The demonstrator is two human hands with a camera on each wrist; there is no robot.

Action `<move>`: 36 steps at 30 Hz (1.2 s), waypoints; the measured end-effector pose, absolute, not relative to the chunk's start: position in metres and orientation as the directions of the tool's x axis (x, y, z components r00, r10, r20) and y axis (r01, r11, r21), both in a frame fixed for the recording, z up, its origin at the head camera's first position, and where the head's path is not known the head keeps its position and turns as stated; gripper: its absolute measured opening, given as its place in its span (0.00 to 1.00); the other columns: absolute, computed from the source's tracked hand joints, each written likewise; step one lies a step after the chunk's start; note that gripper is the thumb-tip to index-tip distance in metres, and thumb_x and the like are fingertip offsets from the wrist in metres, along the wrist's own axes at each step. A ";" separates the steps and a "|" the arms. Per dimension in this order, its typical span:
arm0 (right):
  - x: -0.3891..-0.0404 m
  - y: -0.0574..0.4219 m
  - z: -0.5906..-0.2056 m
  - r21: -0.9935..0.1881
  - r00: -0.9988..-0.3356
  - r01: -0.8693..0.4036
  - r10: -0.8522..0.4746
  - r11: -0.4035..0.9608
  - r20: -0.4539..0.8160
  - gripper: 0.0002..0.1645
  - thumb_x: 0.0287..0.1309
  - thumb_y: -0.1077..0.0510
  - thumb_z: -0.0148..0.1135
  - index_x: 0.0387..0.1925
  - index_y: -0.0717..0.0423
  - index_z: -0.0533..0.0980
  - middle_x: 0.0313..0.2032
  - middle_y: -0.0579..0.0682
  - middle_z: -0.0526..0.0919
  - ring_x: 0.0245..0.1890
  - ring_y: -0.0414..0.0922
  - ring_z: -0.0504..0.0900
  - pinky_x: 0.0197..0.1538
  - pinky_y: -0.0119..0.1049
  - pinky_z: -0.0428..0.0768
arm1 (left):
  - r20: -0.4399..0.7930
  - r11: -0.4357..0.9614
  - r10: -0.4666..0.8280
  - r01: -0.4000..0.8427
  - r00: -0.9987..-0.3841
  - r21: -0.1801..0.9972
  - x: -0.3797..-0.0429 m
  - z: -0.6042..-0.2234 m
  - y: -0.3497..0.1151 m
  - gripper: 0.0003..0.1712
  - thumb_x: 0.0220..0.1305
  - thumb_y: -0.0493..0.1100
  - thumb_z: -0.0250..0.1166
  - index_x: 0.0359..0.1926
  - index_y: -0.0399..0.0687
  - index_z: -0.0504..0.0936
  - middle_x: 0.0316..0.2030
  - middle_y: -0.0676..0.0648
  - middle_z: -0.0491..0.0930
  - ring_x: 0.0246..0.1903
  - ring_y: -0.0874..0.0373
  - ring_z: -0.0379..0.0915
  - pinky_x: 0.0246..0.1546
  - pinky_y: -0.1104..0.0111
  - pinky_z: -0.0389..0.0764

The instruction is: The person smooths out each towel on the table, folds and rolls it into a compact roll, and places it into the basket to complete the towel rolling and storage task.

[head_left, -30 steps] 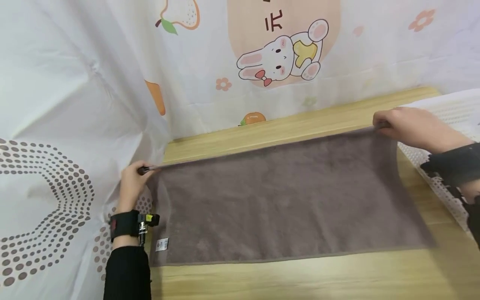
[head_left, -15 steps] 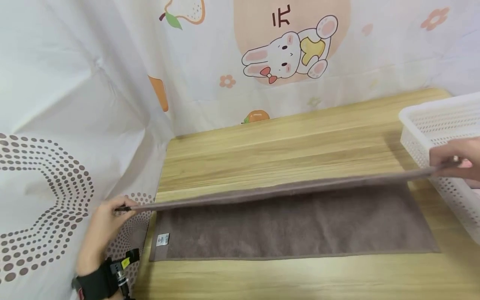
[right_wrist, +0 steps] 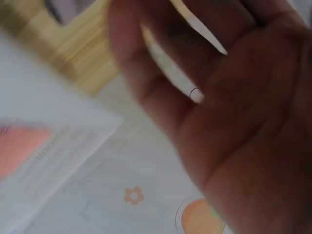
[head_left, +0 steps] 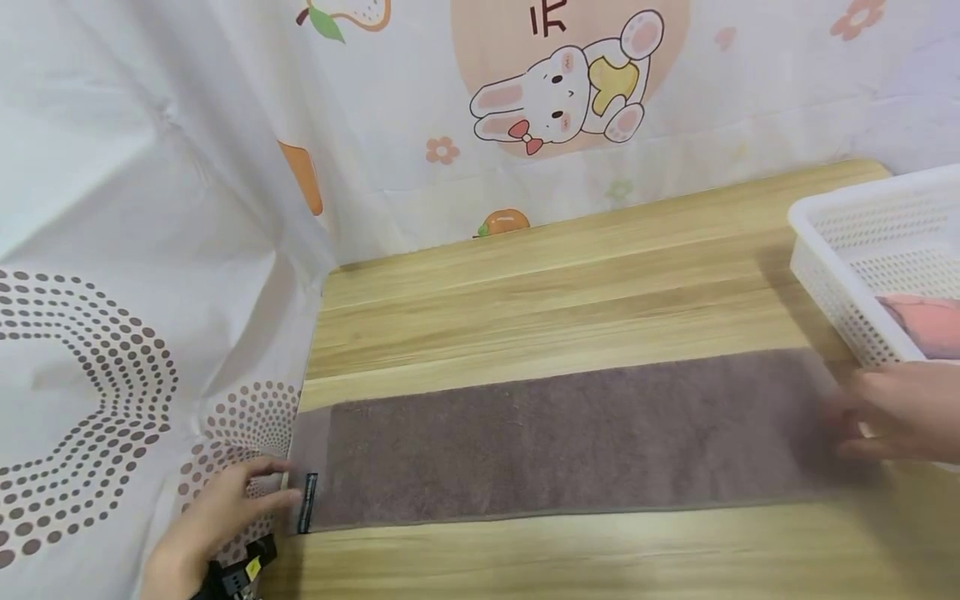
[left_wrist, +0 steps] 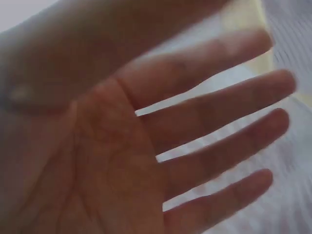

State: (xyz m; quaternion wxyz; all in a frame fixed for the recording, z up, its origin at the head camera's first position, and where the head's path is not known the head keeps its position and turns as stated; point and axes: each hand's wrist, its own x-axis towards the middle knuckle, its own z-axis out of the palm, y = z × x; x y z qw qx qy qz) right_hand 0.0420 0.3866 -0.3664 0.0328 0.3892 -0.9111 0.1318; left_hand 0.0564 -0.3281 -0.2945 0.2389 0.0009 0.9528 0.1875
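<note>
A grey-brown towel (head_left: 562,442) lies flat on the wooden table as a long strip, folded over on itself. Its left end carries a narrow black label (head_left: 307,502). Beside that end is my left hand (head_left: 225,508), its fingertips close to the towel's edge; the left wrist view shows the fingers (left_wrist: 219,107) straight and spread, holding nothing. At the opposite end my right hand (head_left: 900,417) is blurred over the towel's right edge. The right wrist view shows its palm and loosely extended fingers (right_wrist: 146,78) with nothing in them; whether it touches the towel, I cannot tell.
A white perforated basket (head_left: 832,271) with a pink item (head_left: 926,321) inside stands on the right, just beyond the right hand. White printed curtains (head_left: 390,208) border the table (head_left: 562,283) at the back and left.
The towel's far edge, held up by both hands, has come down toward the near edge, halving the towel's depth. Both hands have since let go; the black label now shows where a white one did.
</note>
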 end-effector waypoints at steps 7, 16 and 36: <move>0.039 0.320 -0.381 -0.196 -0.784 -0.621 -0.598 0.759 0.166 0.12 0.48 0.46 0.74 0.26 0.41 0.76 0.23 0.30 0.74 0.21 0.32 0.75 0.22 0.34 0.75 | -0.206 0.889 0.311 0.207 -0.928 0.409 0.035 -0.304 -0.261 0.27 0.67 0.51 0.66 0.60 0.40 0.77 0.59 0.38 0.78 0.60 0.38 0.72 0.59 0.42 0.71; 0.037 0.287 -0.408 -0.267 -0.849 -0.516 -0.528 0.814 0.030 0.19 0.53 0.46 0.72 0.39 0.51 0.78 0.33 0.41 0.71 0.31 0.40 0.74 0.30 0.39 0.75 | -0.295 0.731 0.666 0.519 -0.685 0.443 0.015 -0.339 -0.174 0.28 0.67 0.48 0.66 0.67 0.53 0.74 0.71 0.46 0.65 0.71 0.49 0.60 0.69 0.53 0.64; -0.053 0.327 -0.425 -0.284 -0.944 -0.329 -0.311 0.901 0.109 0.29 0.61 0.57 0.65 0.52 0.78 0.70 0.50 0.79 0.71 0.51 0.76 0.68 0.54 0.70 0.67 | -0.346 0.571 0.806 0.786 -0.481 0.236 0.018 -0.369 -0.102 0.27 0.72 0.53 0.60 0.68 0.54 0.72 0.71 0.45 0.64 0.70 0.52 0.61 0.69 0.63 0.64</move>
